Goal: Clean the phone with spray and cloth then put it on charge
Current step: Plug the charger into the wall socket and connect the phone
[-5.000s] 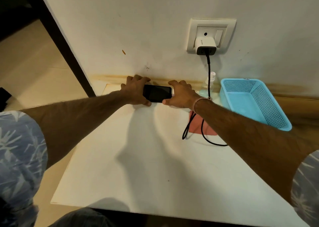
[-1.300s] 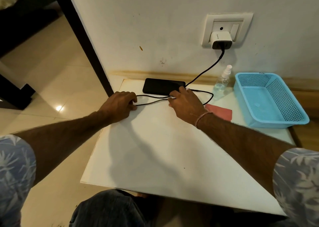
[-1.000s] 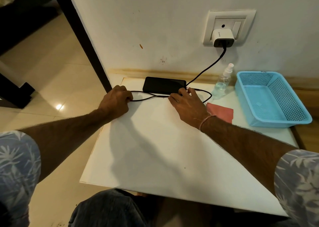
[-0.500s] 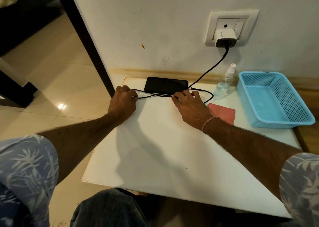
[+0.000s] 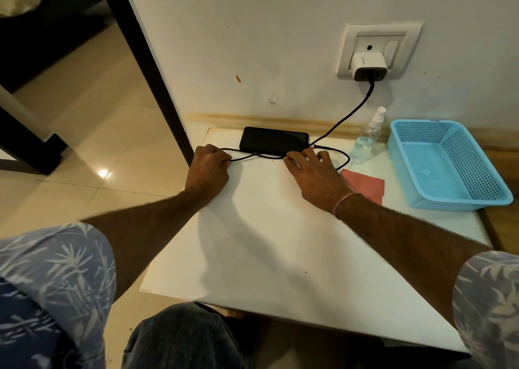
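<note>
A black phone (image 5: 273, 141) lies flat at the far edge of the white table (image 5: 266, 242), against the wall. A black charging cable (image 5: 346, 117) runs from the white charger (image 5: 368, 66) in the wall socket down to the phone's right end, with slack looped in front of the phone. My left hand (image 5: 209, 169) is closed on the left end of that loop. My right hand (image 5: 314, 173) rests with spread fingers on the cable just in front of the phone's right end. A clear spray bottle (image 5: 368, 137) and a pink cloth (image 5: 365, 184) sit to the right.
A light blue perforated basket (image 5: 446, 166) stands at the table's right side, beside the spray bottle. A dark door frame (image 5: 151, 68) runs down to the table's left rear corner, with tiled floor (image 5: 84, 132) beyond it.
Five seconds ago both hands held the phone at the wall. Since then it lies alone with the cable looped in front. My left hand has moved slightly toward the wall with the loop.
</note>
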Motion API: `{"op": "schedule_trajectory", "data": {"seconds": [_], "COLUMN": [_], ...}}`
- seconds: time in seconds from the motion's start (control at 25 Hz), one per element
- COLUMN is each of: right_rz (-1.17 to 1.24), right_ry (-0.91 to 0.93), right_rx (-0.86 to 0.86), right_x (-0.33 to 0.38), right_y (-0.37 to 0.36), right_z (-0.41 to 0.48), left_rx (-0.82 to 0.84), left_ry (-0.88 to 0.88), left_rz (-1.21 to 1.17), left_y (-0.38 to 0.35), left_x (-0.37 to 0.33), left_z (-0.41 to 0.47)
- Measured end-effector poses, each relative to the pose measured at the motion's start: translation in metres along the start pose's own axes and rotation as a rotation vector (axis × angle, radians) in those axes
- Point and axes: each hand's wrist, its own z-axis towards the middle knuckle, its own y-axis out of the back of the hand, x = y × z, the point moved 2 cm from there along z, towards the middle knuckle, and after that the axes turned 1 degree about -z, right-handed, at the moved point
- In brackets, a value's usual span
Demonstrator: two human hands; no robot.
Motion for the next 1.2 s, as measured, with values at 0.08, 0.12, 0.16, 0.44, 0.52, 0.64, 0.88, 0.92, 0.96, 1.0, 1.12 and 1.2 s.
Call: {"op": "schedule_trajectory", "data": {"seconds": [0.08,0.12,0.16,0.44,0.52,0.64,0.88,0.92,0.96,1.0,1.12,1.2], "right_rz": [0.005,0.007,0.009,0.046,0.057,0.081,0.156,0.168,0.182,0.196,0.237,0.259], "right_ry": [0.005,0.007,0.009,0.008,0.005,0.001,-0.009,-0.013,-0.017,-0.021,-0.044,-0.06], "right_rx": [-0.004,-0.007,-0.009,0.016,0.01,-0.003,-0.035,-0.042,-0.053,-0.063,-0.082,-0.08], "right_x": [0.0,0.0,0.001,0.004,0.005,0.004,0.002,0.001,0.001,0.0,-0.003,-0.004], "right_y": [0.002,0.002,0.003,0.005,0.005,0.006,0.006,0.006,0.006,0.006,0.006,0.004], "right_z": [0.0,-0.001,-0.001,-0.002,-0.005,-0.009,-0.022,-0.025,-0.028,-0.031,-0.045,-0.055], "left_rx": [0.0,0.0,0.001,0.038,0.045,0.086,0.149,0.161,0.171,0.183,0.2,0.205], "left_ry": [-0.015,-0.018,-0.02,-0.024,-0.012,0.017,0.068,0.077,0.085,0.093,0.108,0.122], "left_rz": [0.001,0.002,0.003,0.047,0.063,0.083,0.087,0.089,0.092,0.095,0.114,0.126], "left_y": [0.001,0.001,0.001,0.0,0.002,0.005,0.009,0.009,0.01,0.01,0.012,0.014], "left_x": [0.0,0.0,-0.001,-0.004,-0.006,-0.007,-0.011,-0.012,-0.012,-0.013,-0.014,-0.017], "left_z": [-0.002,-0.003,-0.003,-0.008,-0.011,-0.015,-0.019,-0.02,-0.021,-0.022,-0.027,-0.032]}}
